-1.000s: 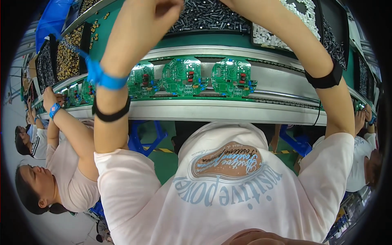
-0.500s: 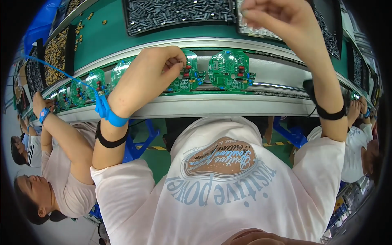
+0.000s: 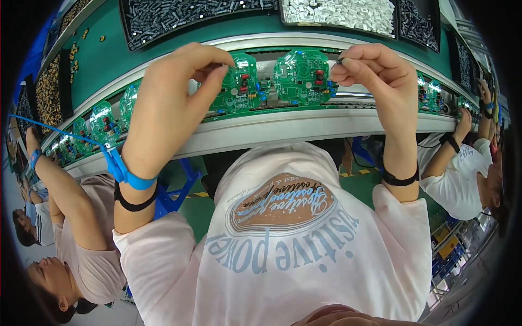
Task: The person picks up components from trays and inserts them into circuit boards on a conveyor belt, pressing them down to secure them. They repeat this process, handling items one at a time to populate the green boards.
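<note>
My right hand (image 3: 380,76) pinches a small dark electronic component (image 3: 340,61) between thumb and forefinger, just right of a green circuit board (image 3: 291,73) in the conveyor track. My left hand (image 3: 171,98) hovers over a second green circuit board (image 3: 244,81) to its left, thumb and forefinger brought together. What lies in that pinch, if anything, I cannot make out. Both boards carry red and black components and blue ones near their right sides. The left wrist wears a blue strap (image 3: 130,174) with a cord.
Behind the track lie dark cylindrical parts (image 3: 190,19) and white parts (image 3: 337,16) in trays, with more dark parts (image 3: 417,24) at right. Brass-coloured parts (image 3: 49,81) lie far left. A metal rail (image 3: 272,122) runs along the front. Co-workers sit on both sides.
My right hand has come down from the white-parts tray to beside the right board, now showing a dark component in its fingertips. My left hand has shifted slightly left and up.
</note>
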